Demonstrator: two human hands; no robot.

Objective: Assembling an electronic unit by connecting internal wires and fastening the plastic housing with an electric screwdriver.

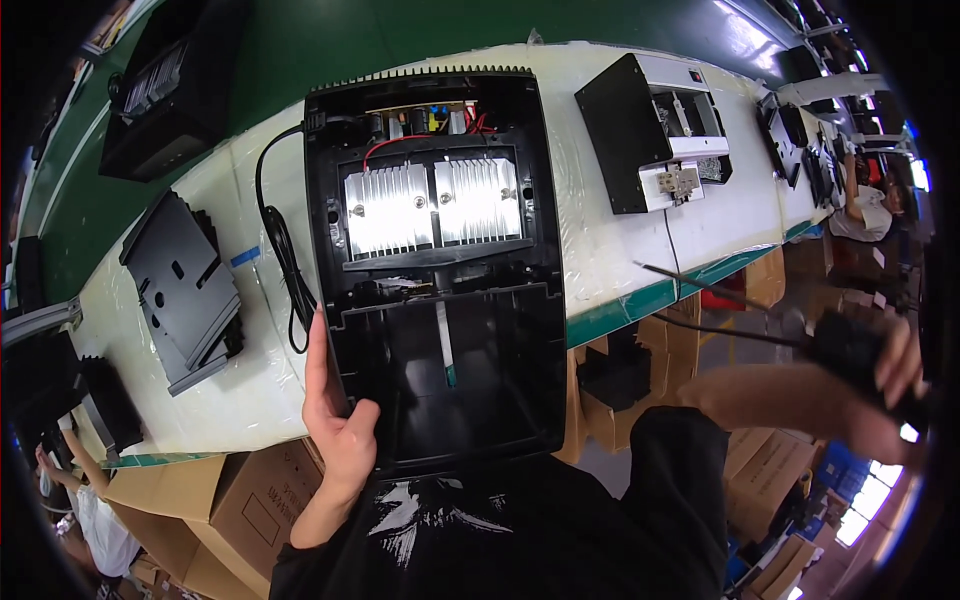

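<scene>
A long black open housing lies in front of me, its near end against my shirt. Two silver finned heat sinks sit side by side in its far half, with red wires and small electronic parts beyond them. My left hand grips the housing's left wall near its near corner, thumb over the rim. Far to the right, away from the table, my right hand is closed around a dark object with thin black cords trailing leftward. Motion blur hides what kind of object it is.
Left of the housing lie a coiled black cable and stacked grey metal plates. A black-and-white metal box stands to the right. Cardboard boxes are below the table edge. Other people work at both far sides.
</scene>
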